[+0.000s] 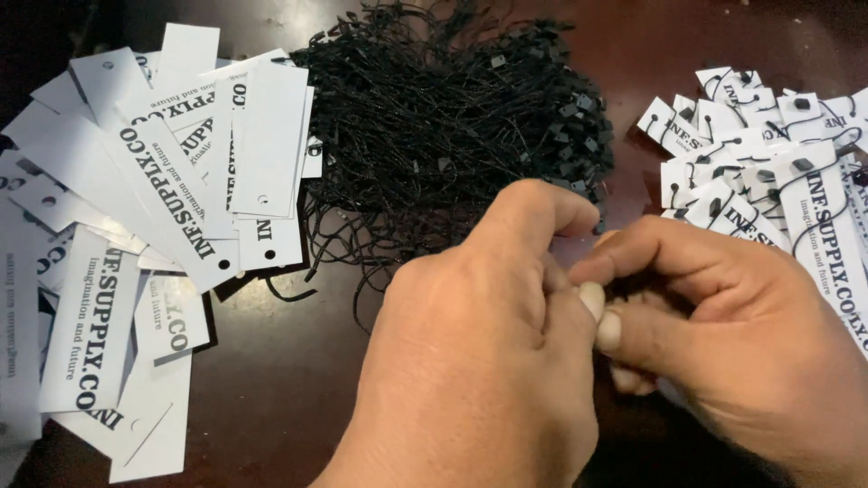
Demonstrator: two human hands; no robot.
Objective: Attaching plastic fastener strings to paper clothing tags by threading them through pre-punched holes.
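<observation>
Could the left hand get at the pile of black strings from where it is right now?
Probably yes. The pile of black strings lies just beyond the left hand on the dark table, with nothing between them. But that hand is pressed fingertip to fingertip with the right hand, so it looks occupied.

**Dark wooden tabletop under soft light**

A dark brown, glossy tabletop fills the whole view. Soft light glints off its reddish top right part and fades to near black at its top left corner. No wall, floor or window shows.
</observation>
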